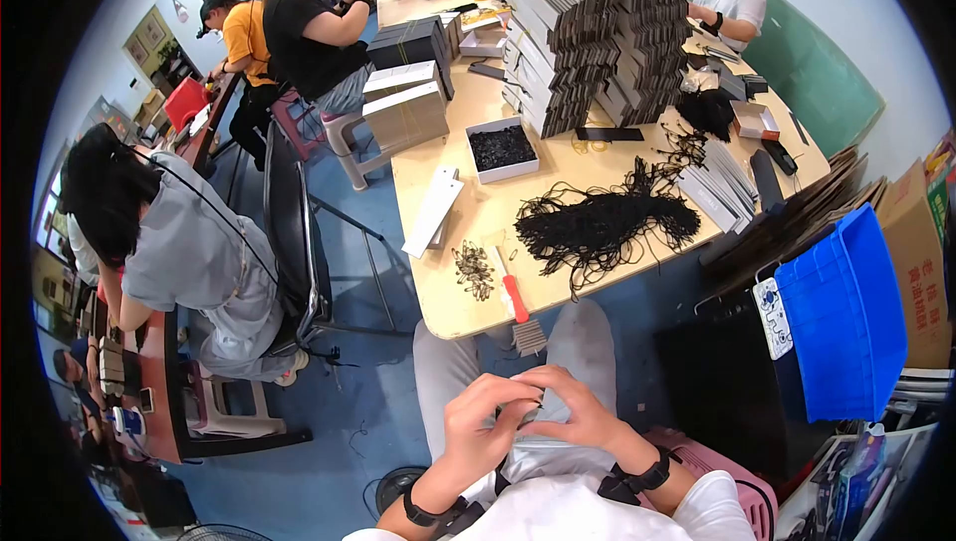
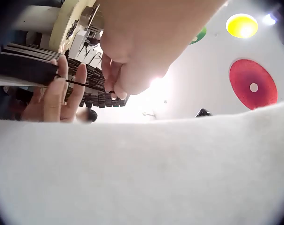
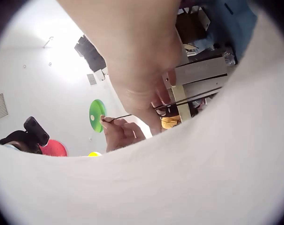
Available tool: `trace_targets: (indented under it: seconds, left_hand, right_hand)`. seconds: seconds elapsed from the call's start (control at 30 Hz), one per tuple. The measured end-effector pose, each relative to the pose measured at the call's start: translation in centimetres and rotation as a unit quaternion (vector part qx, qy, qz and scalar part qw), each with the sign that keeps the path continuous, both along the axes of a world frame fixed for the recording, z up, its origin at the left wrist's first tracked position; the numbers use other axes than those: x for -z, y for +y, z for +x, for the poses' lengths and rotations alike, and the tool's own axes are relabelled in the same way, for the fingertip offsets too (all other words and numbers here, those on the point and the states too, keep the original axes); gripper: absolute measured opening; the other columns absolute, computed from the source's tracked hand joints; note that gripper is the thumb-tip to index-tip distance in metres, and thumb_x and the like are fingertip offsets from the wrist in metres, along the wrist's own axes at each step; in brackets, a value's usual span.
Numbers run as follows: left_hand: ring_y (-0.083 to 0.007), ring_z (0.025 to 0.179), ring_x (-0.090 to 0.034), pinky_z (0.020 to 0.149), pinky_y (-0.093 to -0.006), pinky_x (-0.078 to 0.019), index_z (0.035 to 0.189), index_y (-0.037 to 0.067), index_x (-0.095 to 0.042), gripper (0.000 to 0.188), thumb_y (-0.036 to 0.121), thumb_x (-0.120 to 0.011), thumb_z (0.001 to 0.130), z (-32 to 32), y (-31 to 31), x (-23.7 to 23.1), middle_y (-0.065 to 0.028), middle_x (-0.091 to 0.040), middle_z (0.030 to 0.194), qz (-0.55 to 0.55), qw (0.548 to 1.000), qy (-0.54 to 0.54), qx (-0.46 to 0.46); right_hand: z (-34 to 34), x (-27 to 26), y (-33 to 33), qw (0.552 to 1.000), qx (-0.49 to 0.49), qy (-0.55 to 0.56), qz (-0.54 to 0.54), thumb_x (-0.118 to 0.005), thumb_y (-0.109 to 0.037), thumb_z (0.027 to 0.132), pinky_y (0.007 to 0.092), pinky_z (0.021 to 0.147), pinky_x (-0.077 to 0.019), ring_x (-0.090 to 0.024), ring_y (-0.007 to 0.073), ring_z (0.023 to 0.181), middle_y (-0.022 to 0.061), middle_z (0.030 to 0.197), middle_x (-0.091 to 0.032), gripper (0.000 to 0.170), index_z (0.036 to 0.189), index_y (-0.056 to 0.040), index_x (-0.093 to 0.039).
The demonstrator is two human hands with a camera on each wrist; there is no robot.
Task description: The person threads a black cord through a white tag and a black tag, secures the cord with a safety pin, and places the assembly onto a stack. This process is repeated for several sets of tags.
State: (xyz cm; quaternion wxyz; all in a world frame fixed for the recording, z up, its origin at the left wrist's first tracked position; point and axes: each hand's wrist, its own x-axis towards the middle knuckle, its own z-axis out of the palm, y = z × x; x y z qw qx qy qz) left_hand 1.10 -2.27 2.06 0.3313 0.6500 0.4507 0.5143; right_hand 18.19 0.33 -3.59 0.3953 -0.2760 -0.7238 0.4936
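Over the lap in the head view, my left hand and right hand are close together, their fingertips meeting. A thin black cord runs taut between them in the left wrist view. There the left hand pinches one end of it, and the right hand holds it between thumb and fingers. In the right wrist view the same black cord stretches from the left hand's fingertips to the right hand. White cloth hides the lower part of both wrist views.
Ahead, the table bears a heap of black cords, a white box of small black pieces, small metal pins, a red-handled tool and tall stacks of grey card. A blue crate stands right; other people sit around.
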Motion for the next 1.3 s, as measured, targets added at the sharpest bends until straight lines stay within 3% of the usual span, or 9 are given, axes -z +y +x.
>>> trace_targets:
  seconds: [0.23, 0.37, 0.57, 0.63, 0.7, 0.87, 0.97, 1.03, 1.3]
  left_hand:
    - [-0.0139, 0.079, -0.062, 0.071, -0.0245, -0.049, 0.093, -0.002, -0.059, 0.015, 0.005, -0.07, 0.086, -0.6, 0.2, -0.3, -0.0078, -0.063, 0.084, -0.104, 0.968, -0.228, -0.012]
    - [-0.0118, 0.081, -0.06, 0.074, -0.0234, -0.0483, 0.095, 0.0, -0.057, 0.013, 0.006, -0.067, 0.089, -1.6, 1.6, 0.7, -0.0067, -0.062, 0.086, -0.097, 0.951, -0.291, -0.025]
    - [-0.0083, 0.08, -0.055, 0.074, -0.0218, -0.044, 0.096, 0.004, -0.055, 0.007, 0.006, -0.061, 0.093, -2.5, 4.2, 2.0, -0.0026, -0.06, 0.086, -0.094, 0.902, -0.408, -0.111]
    - [-0.0076, 0.08, -0.055, 0.074, -0.0207, -0.0446, 0.097, 0.004, -0.056, 0.006, 0.005, -0.06, 0.093, -2.6, 4.8, 2.5, -0.0022, -0.06, 0.088, -0.096, 0.896, -0.422, -0.096]
    - [-0.0088, 0.081, -0.055, 0.077, -0.0227, -0.0448, 0.097, 0.004, -0.056, 0.01, 0.008, -0.064, 0.092, -2.6, 5.7, 2.7, -0.0017, -0.06, 0.089, -0.096, 0.885, -0.438, -0.127]
    - [-0.008, 0.081, -0.055, 0.077, -0.0221, -0.0455, 0.098, 0.005, -0.058, 0.009, 0.007, -0.064, 0.091, -2.2, 7.5, 3.3, 0.0, -0.06, 0.088, -0.136, 0.869, -0.467, -0.089]
    - [-0.0083, 0.083, -0.056, 0.08, -0.0225, -0.046, 0.099, 0.006, -0.058, 0.01, 0.006, -0.064, 0.091, -1.9, 8.4, 4.1, 0.0, -0.06, 0.089, -0.175, 0.835, -0.517, -0.074]
    - [-0.0082, 0.084, -0.057, 0.082, -0.0226, -0.0465, 0.1, 0.006, -0.057, 0.011, 0.005, -0.064, 0.091, -1.7, 9.0, 4.4, 0.0, -0.061, 0.09, -0.166, 0.83, -0.529, -0.062]
    - [-0.0064, 0.084, -0.058, 0.083, -0.0214, -0.0493, 0.104, 0.006, -0.057, 0.014, 0.003, -0.062, 0.091, -0.7, 9.5, 4.3, 0.0006, -0.061, 0.092, -0.174, 0.774, -0.608, -0.03]
  right_hand:
    - [-0.5, 1.7, -0.2, 0.999, -0.025, 0.018, -0.014, -0.074, -0.01, 0.079, 0.0343, 0.083, -0.0481, -0.059, 0.0245, 0.096, 0.009, 0.112, -0.059, 0.027, 0.104, -0.0029, -0.065]
    - [1.0, 2.3, 0.2, 0.999, -0.044, -0.023, 0.001, -0.073, -0.01, 0.08, 0.0327, 0.081, -0.0489, -0.061, 0.0237, 0.093, 0.0094, 0.111, -0.06, 0.032, 0.11, -0.0042, -0.063]
    - [3.4, -2.1, 0.4, 0.954, -0.036, 0.018, -0.298, -0.073, -0.007, 0.083, 0.0302, 0.081, -0.049, -0.061, 0.0135, 0.095, 0.0021, 0.106, -0.067, 0.057, 0.134, -0.0074, -0.046]
    - [4.6, -3.7, 1.7, 0.957, -0.042, -0.052, -0.281, -0.07, -0.013, 0.085, 0.0333, 0.079, -0.0504, -0.066, 0.0203, 0.093, 0.0083, 0.105, -0.068, 0.05, 0.13, -0.0056, -0.048]
    - [6.2, -3.7, 3.0, 0.934, -0.066, -0.307, -0.17, -0.07, -0.02, 0.086, 0.0315, 0.073, -0.0493, -0.067, 0.0247, 0.08, 0.0118, 0.09, -0.069, 0.05, 0.127, -0.0028, -0.049]
    - [8.3, -4.9, 4.5, 0.965, -0.023, -0.252, -0.074, -0.059, -0.028, 0.092, 0.0398, 0.074, -0.0494, -0.064, 0.037, 0.081, 0.0203, 0.096, -0.065, 0.04, 0.123, -0.0038, -0.051]
    - [9.2, -7.5, 6.0, 0.943, 0.009, -0.27, -0.196, -0.06, -0.021, 0.092, 0.0334, 0.067, -0.0513, -0.066, 0.0227, 0.07, 0.0152, 0.091, -0.068, 0.035, 0.121, -0.0034, -0.051]
    - [10.4, -7.2, 6.9, 0.952, 0.058, -0.257, -0.155, -0.063, -0.018, 0.091, 0.0311, 0.065, -0.0515, -0.066, 0.0172, 0.069, 0.0133, 0.085, -0.07, 0.029, 0.114, -0.002, -0.055]
    - [11.9, -7.4, 7.8, 0.961, 0.057, -0.182, -0.2, -0.063, -0.008, 0.09, 0.0289, 0.068, -0.0565, -0.069, 0.0169, 0.075, 0.0131, 0.085, -0.07, 0.018, 0.102, 0.0053, -0.061]
